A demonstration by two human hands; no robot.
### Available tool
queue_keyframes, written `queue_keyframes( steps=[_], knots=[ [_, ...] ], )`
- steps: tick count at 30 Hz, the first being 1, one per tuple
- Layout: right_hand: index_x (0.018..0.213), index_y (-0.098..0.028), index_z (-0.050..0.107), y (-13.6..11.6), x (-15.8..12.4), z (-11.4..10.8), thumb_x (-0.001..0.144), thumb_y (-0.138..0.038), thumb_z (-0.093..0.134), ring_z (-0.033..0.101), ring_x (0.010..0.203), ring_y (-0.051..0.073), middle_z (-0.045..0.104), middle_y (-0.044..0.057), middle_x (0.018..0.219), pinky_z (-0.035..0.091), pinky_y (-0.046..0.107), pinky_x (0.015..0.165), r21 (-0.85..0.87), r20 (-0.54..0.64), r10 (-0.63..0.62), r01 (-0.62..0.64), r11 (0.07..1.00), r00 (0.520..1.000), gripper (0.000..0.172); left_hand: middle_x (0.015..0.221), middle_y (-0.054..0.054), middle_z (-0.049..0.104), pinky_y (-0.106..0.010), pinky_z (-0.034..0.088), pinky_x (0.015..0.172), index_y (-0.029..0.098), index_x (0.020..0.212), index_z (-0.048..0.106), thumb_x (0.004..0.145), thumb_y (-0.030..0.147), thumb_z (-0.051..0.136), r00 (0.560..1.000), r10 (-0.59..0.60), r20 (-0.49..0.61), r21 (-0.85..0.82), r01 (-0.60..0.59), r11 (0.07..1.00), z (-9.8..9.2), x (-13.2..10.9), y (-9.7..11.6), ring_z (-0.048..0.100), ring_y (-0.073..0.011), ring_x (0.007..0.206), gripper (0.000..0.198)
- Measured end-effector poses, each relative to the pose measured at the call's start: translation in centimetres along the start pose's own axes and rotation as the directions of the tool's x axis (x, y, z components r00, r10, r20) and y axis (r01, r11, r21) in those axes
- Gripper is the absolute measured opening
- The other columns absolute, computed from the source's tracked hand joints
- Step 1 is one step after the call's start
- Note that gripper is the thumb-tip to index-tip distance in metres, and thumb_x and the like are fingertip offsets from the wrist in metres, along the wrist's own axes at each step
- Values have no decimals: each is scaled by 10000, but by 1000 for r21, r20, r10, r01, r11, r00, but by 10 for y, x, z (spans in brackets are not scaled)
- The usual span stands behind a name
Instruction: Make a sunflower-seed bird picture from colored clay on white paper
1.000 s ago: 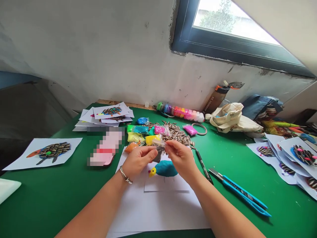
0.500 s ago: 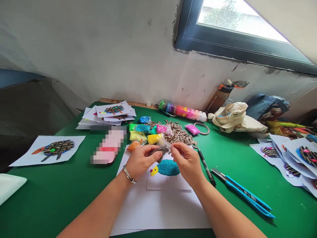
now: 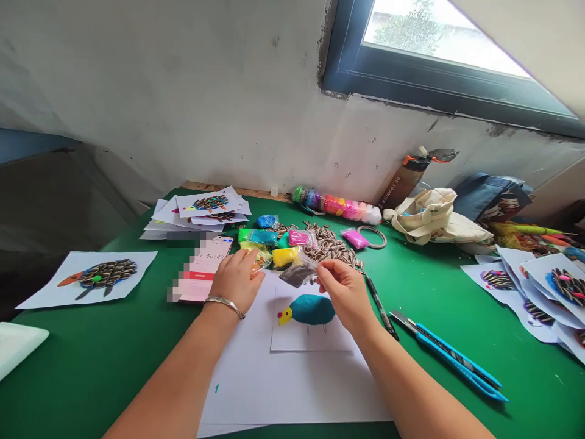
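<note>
From my remote post I watched the right hand [image 3: 345,296] pinch a small clear plastic bag [image 3: 297,271] with dark contents between its fingers, above a teal clay bird [image 3: 312,310] on white paper. The left hand [image 3: 237,281], fingers loosely curled around nothing, lay beside a phone [image 3: 205,268] on the green table [image 3: 91,372]. Striped sunflower seeds [image 3: 331,250] lay beyond, below a window [image 3: 439,67] in a scuffed plaster wall [image 3: 159,91].

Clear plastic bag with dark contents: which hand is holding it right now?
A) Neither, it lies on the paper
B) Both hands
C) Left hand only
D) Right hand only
D. The right hand pinches the clear plastic bag with dark contents in its fingertips, and the left hand is apart from it.
</note>
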State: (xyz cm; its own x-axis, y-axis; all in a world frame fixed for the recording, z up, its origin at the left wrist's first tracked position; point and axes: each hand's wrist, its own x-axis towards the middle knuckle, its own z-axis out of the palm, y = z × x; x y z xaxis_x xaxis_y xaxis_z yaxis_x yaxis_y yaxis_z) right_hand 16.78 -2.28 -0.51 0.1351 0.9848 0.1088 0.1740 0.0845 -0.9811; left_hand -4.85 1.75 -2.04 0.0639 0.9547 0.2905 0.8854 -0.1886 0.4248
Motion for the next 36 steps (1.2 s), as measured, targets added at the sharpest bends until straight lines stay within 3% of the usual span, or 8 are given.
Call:
queue_keyframes(
  steps=[6,12,19,24,27,29,33,36],
  knots=[
    [806,-161,670,6,28,13,758,-358,613,530,513,117,635,5,643,427,242,503,84,-27,110,-107,991,994,211,1240,-133,608,-446,435,986,157,1202,622,784,162,467,1000,28,2,59,-28,998,10,-1,-1,565,-305,1123,446],
    [1261,-168,522,7,32,17,758,-313,579,506,487,110,664,1,730,398,230,451,100,-86,139,-130,987,987,527,1283,-100,589,-410,442,1013,169,1308,534,823,179,475,996,35,-77,4,-35,999,-2,-4,12,553,-265,1155,489],
    [1033,-193,640,5,3,16,829,-334,563,546,633,135,638,23,793,454,252,570,-87,-3,-91,91,992,996,261,1283,-77,595,-384,451,1025,201,1337,495,856,181,490,958,231,-169,-203,-264,943,-1,-22,34,526,-228,1199,482],
    [1051,-202,641,9,15,17,852,-237,502,567,699,151,649,54,920,469,281,652,-284,-12,-239,225,932,971,245,1264,-84,603,-389,455,1019,201,1331,497,858,172,487,951,248,-184,-196,-283,939,3,-22,32,537,-234,1184,474],
    [1090,-225,643,8,32,23,826,-162,488,577,836,185,633,71,1015,460,314,752,-417,87,-378,378,827,922,313,1284,-91,591,-411,427,1045,197,1345,478,849,176,502,954,225,-198,-167,-259,951,3,-16,24,528,-246,1199,497],
    [1063,-230,659,8,41,29,797,-161,526,569,897,215,640,77,1022,442,342,795,-469,116,-376,385,795,919,305,1292,-101,584,-428,414,1054,191,1357,462,839,180,522,960,193,-202,-147,-225,963,4,-11,18,520,-256,1210,521],
    [830,-213,687,10,46,35,832,-191,503,567,699,180,647,28,746,433,302,667,-446,117,-297,317,837,948,186,1346,-151,523,-498,371,1068,167,1345,478,827,261,587,966,137,-221,-93,-161,983,6,-7,15,447,-317,1274,537],
    [858,-206,674,7,35,29,874,-246,478,555,651,152,637,12,727,429,266,610,-364,52,-262,263,894,964,201,1396,-147,474,-498,322,1099,178,1322,507,858,356,571,947,158,-278,-126,-199,972,3,-12,24,386,-311,1323,501]
  ],
)
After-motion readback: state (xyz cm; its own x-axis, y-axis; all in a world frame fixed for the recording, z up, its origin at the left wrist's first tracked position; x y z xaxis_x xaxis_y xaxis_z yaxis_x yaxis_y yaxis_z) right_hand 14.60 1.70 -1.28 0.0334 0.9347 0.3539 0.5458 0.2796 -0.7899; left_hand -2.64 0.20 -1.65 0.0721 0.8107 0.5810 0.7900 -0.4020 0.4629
